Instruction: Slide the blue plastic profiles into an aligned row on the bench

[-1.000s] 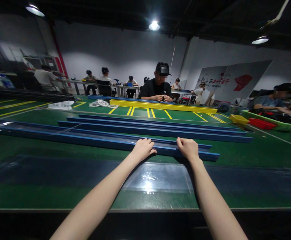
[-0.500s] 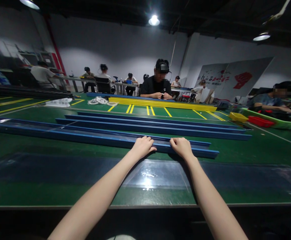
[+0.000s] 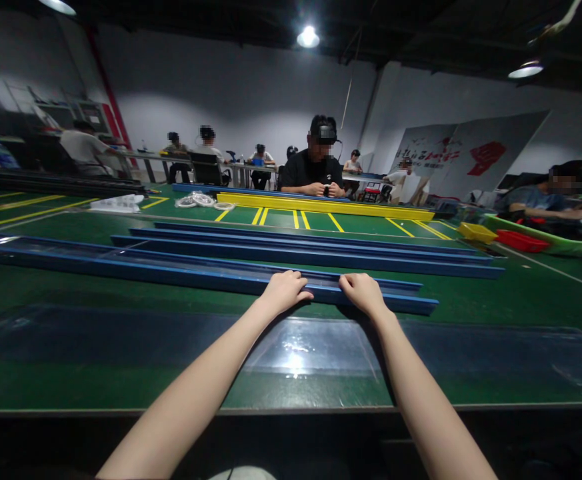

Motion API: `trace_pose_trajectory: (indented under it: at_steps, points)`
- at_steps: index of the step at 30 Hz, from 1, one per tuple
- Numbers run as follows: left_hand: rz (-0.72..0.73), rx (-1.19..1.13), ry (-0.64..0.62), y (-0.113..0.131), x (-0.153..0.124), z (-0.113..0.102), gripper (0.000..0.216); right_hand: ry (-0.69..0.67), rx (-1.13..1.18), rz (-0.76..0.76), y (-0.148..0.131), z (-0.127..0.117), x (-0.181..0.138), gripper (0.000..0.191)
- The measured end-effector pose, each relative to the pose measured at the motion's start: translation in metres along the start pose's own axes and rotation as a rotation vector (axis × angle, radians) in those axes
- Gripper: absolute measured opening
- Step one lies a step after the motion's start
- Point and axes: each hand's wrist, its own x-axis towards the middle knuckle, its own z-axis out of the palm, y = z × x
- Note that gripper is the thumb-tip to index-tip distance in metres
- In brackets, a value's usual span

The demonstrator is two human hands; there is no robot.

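Observation:
A long blue U-shaped channel (image 3: 195,272) lies across the green table, its hollow side up. My left hand (image 3: 287,289) is closed over its near wall, fingertips reaching into the hollow and thumb on the outside. A short way to the right, my right hand (image 3: 363,292) is curled over the same channel close to its right end. Its fingertips are partly hidden from me. Between my forearms, a clear plastic sheet (image 3: 295,347) lies flat along the table's near side and reflects the lamp.
More blue channels (image 3: 321,257) lie just beyond. Farther back are a yellow channel (image 3: 325,206), coiled white cable (image 3: 195,200) and a white bag (image 3: 117,204). A person in black (image 3: 311,167) sits opposite. Yellow (image 3: 477,232) and red trays (image 3: 521,241) stand at the right.
My hands and the blue channel have stayed practically where they were. The person opposite has shifted their hands slightly, and the person at far right has moved an arm.

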Motion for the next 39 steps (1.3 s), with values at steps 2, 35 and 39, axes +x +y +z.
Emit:
trace_pose_trajectory:
  at_steps: [2,35,39]
  points:
    - [-0.003,-0.008,-0.001,-0.001,0.0,0.0,0.037,-0.003,0.01,-0.003,0.0,-0.001,0.0,0.045]
    - [-0.012,0.0,-0.007,-0.001,0.0,0.003,0.038,0.001,0.486,-0.345,-0.011,-0.002,0.0,0.025]
    - [-0.01,0.003,-0.004,-0.001,0.0,0.004,0.037,-0.012,0.412,-0.395,-0.011,-0.002,0.0,0.022]
